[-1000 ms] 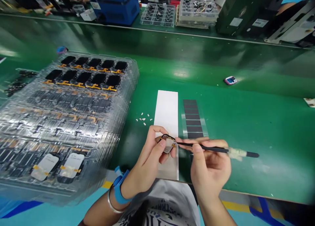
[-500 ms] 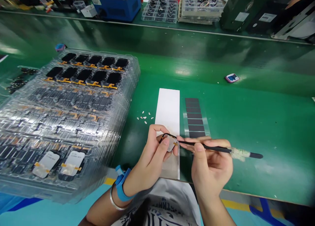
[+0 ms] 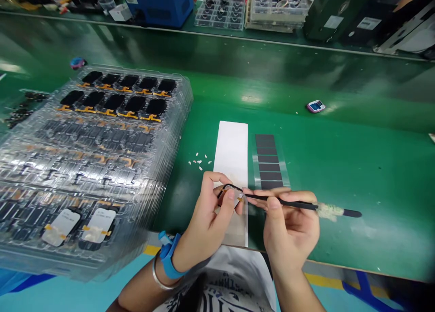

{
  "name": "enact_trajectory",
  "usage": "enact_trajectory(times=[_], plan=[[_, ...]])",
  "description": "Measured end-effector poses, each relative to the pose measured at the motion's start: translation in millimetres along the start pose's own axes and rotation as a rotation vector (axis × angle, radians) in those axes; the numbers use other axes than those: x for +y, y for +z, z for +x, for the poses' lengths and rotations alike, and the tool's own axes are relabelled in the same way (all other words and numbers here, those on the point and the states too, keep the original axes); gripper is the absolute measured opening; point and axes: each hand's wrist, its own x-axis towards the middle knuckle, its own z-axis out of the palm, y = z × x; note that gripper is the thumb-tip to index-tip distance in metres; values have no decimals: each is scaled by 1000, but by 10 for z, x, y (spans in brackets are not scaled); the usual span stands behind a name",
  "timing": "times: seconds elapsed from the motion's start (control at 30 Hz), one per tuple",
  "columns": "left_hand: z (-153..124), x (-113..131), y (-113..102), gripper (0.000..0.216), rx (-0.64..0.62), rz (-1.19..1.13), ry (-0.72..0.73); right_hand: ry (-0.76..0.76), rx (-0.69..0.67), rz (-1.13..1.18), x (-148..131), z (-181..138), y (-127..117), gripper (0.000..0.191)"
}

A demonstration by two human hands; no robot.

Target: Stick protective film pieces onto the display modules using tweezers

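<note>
Between the thumb and fingers of my left hand (image 3: 210,214) is a small display module (image 3: 237,197) with a black rim, a pale back and a bit of orange flex. My thumb covers part of it. Closed around black tweezers (image 3: 299,205), wrapped near the rear with whitish tape, is my right hand (image 3: 292,230). The tweezer tips meet the module's right side by the orange flex; whether they pinch anything is too small to tell. Both hands are above a white paper strip (image 3: 233,144). Just right of it lies a clear sheet with dark rectangular stickers (image 3: 267,159).
At left stands a stack of clear plastic trays (image 3: 170,144) with display modules in its pockets. Small white scraps (image 3: 200,161) lie beside the paper. A small purple-rimmed case (image 3: 316,106) lies at right. Along the back, a shelf carries a blue machine (image 3: 159,6) and compartment boxes (image 3: 220,12).
My left thumb and the module have tilted slightly, so less of the pale back shows. The tweezers stay at its right side. The whole view has shifted a little.
</note>
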Motion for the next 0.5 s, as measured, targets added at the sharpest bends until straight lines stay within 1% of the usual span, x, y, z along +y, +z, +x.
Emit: enact_trajectory(times=[0.23, 0.3, 0.33, 0.4, 0.47, 0.5], plan=[[45, -21, -4, 21, 103, 103, -15, -34, 72, 63, -3, 24, -22, 14], [4, -16, 14, 22, 103, 132, -20, -52, 91, 53, -2, 21, -20, 15], [-43, 2, 22, 20, 83, 140, -12, -72, 108, 47, -1, 18, -17, 15], [-186, 84, 23, 14, 20, 159, 46, -122, 148, 41, 3, 14, -10, 17], [-356, 235, -23, 7, -35, 217, 167, -150, 160, 47, 10, 17, -4, 19], [-432, 337, -76, 6, -40, 271, 239, -160, 157, 49, 14, 23, 0, 20]])
